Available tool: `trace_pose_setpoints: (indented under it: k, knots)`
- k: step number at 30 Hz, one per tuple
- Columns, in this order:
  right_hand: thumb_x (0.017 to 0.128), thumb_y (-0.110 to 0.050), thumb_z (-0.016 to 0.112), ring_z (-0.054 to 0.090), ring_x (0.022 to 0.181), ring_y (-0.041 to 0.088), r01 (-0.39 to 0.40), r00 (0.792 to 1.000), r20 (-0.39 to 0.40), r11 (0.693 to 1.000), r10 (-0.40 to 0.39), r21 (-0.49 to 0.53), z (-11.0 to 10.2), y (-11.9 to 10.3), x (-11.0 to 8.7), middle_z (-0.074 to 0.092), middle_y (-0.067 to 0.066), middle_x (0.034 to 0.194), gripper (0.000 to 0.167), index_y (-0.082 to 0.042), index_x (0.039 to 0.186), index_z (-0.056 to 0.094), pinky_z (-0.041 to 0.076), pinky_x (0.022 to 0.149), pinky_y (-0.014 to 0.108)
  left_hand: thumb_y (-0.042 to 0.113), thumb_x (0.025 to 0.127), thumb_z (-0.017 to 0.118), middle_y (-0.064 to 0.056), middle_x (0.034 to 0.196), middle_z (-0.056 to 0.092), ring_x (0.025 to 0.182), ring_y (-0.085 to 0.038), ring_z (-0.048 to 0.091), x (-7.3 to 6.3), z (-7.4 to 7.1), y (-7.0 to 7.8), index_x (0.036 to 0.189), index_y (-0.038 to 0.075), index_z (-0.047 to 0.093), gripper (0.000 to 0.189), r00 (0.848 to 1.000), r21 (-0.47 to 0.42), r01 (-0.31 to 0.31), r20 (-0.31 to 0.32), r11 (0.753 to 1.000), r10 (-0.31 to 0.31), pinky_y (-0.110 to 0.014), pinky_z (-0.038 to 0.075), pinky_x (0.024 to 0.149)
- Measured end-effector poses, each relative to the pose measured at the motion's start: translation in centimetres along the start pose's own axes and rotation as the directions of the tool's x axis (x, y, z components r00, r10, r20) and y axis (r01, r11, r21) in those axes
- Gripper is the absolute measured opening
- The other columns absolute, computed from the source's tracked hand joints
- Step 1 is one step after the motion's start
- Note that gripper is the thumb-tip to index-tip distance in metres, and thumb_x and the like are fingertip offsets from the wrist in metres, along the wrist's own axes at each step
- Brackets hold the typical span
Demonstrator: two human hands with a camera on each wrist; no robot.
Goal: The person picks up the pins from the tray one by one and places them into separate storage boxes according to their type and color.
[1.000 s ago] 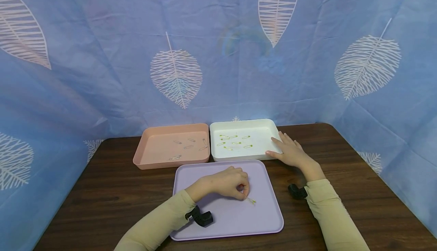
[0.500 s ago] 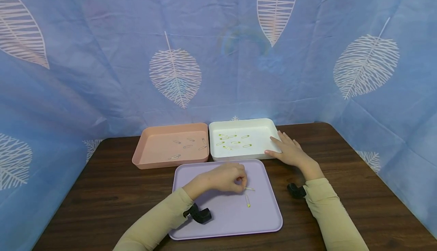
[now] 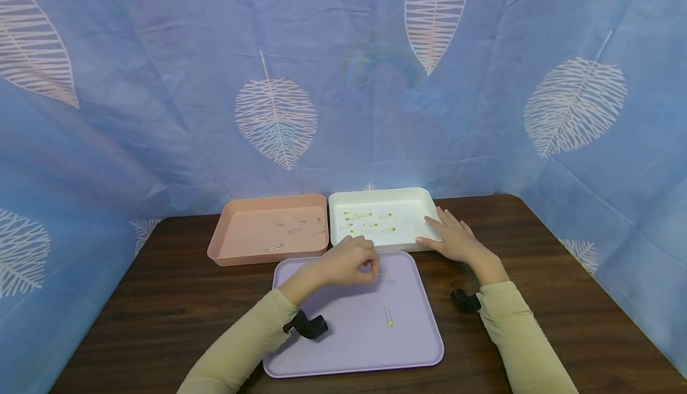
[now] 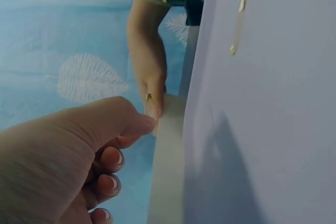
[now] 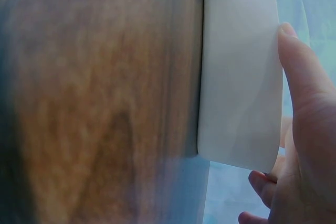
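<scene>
A gold safety pin [image 4: 149, 98] is pinched between the thumb and index finger of my left hand [image 3: 351, 261], which hovers over the far part of the lilac tray [image 3: 354, 352]. Another gold safety pin [image 3: 389, 316] lies on that tray, near its middle right. My right hand [image 3: 458, 239] rests on the right front corner of the white tray [image 3: 397, 245], its thumb along the front rim and fingers spread at the right side. Several gold safety pins [image 3: 370, 225] lie inside the white tray, some near its front partly hidden by the left hand.
Left of the white tray stands a pink tray [image 3: 241, 239] holding several silver safety pins [image 3: 295, 230]. All the trays sit on a dark wooden table [image 3: 155, 316]. A blue leaf-print cloth [image 3: 343, 114] hangs behind the table.
My left hand has lifted one safety pin off the lilac tray and moved away toward the white tray. The other pin stays on the lilac tray. My right hand has kept its place.
</scene>
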State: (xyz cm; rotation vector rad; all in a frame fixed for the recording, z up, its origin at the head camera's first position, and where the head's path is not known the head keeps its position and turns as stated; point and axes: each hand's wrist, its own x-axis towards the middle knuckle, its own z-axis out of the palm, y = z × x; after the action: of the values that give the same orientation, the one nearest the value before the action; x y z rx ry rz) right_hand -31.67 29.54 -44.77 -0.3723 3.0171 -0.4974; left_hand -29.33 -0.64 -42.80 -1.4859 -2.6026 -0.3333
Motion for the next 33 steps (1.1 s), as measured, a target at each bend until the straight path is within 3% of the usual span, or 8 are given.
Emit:
trace_pose_setpoints:
  k: [5,15,33]
  knots:
    - [0.093,-0.062,0.049,0.007,0.148,0.048,-0.001,1.0,0.002,1.0,0.001,-0.003,0.0,0.1,0.1,0.008,0.03,0.16,0.084,-0.004,0.152,0.03,0.009,0.112,0.072,0.023,0.083,0.068,0.007,0.078,0.058,0.076,-0.006,0.046,0.2,-0.7,-0.8,0.078,0.027,0.067,0.007,0.998,0.017,0.012,-0.066,1.0,-0.011,-0.021,0.03,0.069]
    - [0.092,-0.063,0.049,0.008,0.147,0.049,0.01,1.0,-0.023,1.0,-0.01,-0.006,0.2,0.2,0.0,0.009,0.031,0.159,0.086,-0.003,0.152,0.031,0.01,0.111,0.072,0.021,0.085,0.067,0.005,0.081,0.057,0.078,-0.008,0.046,0.9,-1.6,-2.6,0.081,0.026,0.067,0.007,0.99,-0.002,0.072,-0.118,0.997,-0.072,-0.026,0.031,0.071]
    - [0.093,-0.061,0.05,0.009,0.148,0.048,0.003,1.0,-0.021,1.0,-0.003,-0.025,0.1,0.1,-0.1,0.01,0.03,0.16,0.085,-0.003,0.152,0.03,0.01,0.112,0.072,0.017,0.088,0.065,0.003,0.08,0.058,0.073,-0.012,0.047,4.4,-1.9,-5.2,0.079,0.024,0.068,0.011,0.973,0.038,0.121,-0.203,0.992,-0.111,-0.026,0.03,0.066]
